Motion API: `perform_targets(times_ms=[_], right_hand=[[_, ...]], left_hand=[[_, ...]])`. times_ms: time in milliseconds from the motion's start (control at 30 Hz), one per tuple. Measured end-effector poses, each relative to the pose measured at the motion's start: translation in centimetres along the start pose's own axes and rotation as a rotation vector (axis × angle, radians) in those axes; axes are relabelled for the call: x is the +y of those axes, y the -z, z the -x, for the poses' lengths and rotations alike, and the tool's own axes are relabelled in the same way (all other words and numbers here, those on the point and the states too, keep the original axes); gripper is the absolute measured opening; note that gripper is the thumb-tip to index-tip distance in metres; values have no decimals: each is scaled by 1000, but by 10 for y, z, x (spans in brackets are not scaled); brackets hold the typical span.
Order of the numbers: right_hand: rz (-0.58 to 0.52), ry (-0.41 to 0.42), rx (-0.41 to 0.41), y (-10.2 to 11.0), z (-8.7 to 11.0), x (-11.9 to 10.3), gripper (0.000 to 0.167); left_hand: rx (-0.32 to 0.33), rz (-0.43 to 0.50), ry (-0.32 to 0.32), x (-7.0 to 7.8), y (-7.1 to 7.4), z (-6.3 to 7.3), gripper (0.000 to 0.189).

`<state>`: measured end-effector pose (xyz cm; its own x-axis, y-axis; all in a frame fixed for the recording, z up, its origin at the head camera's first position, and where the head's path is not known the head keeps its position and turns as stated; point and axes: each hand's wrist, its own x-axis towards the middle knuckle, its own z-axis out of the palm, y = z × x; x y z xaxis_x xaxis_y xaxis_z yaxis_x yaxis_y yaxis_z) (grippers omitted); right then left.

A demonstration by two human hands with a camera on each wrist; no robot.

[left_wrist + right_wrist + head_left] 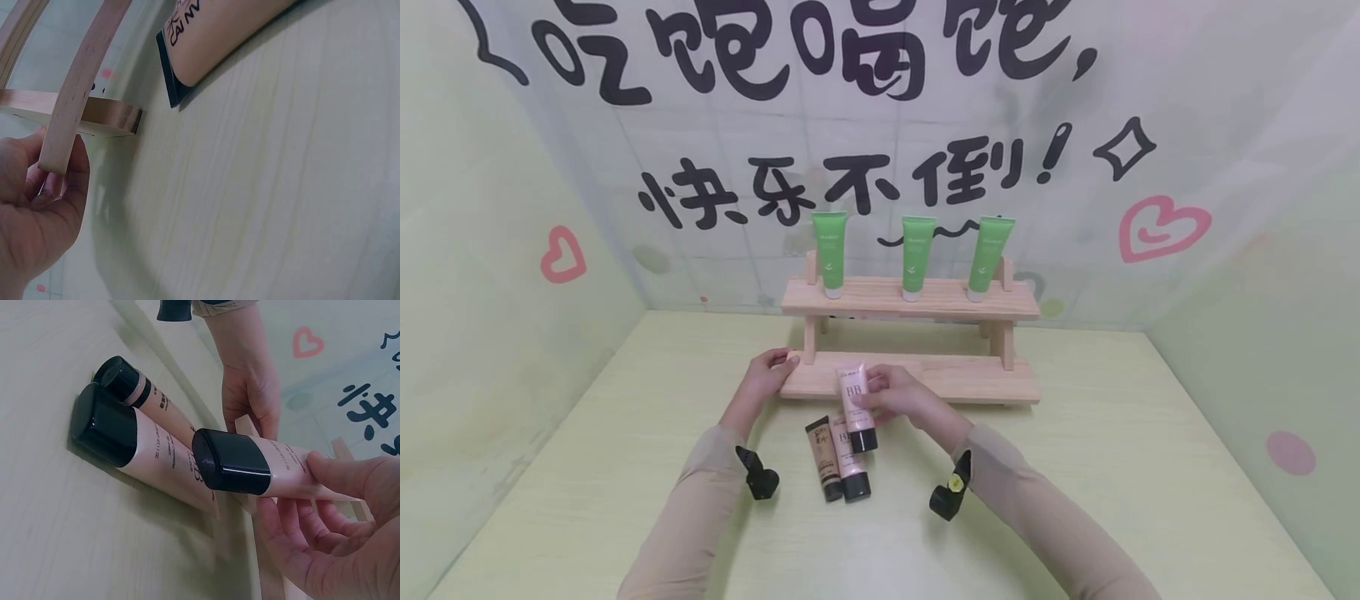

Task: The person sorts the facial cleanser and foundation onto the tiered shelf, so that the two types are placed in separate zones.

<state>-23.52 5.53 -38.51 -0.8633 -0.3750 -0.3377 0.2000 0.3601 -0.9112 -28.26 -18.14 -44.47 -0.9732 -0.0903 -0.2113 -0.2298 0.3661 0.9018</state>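
Note:
My right hand (906,393) holds a pink BB cream tube (853,396) with a black cap, between thumb and fingers, cap end toward me. It hangs over the front edge of the two-tier wooden shelf (925,382). In the left wrist view, my left hand (47,200) grips the end of the shelf's lower board (65,131), thumb on one side and fingers on the other. Below the held tube, a second pink BB cream tube (165,459) lies on the table beside a tan tube (162,403) with a black cap.
On the upper board (872,297) stand three green tubes, one left (831,254), one in the middle (916,258) and one right (988,258), white caps down. A printed cloth wall (880,125) rises behind the pale table (1120,467).

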Motion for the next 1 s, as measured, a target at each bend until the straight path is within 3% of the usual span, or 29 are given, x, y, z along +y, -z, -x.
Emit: perform_targets(times_ms=[400, 700, 1000], right_hand=[[1, 16, 109, -3, -10, -12, 53], [-69, 26, 122, -4, -17, -19, 54], [-73, 86, 148, -5, -21, -31, 52]], left_hand=[[7, -5, 1, 3, 1, 1, 50], [5, 1, 13, 2, -1, 1, 49], [11, -18, 14, 2, 0, 1, 49]])
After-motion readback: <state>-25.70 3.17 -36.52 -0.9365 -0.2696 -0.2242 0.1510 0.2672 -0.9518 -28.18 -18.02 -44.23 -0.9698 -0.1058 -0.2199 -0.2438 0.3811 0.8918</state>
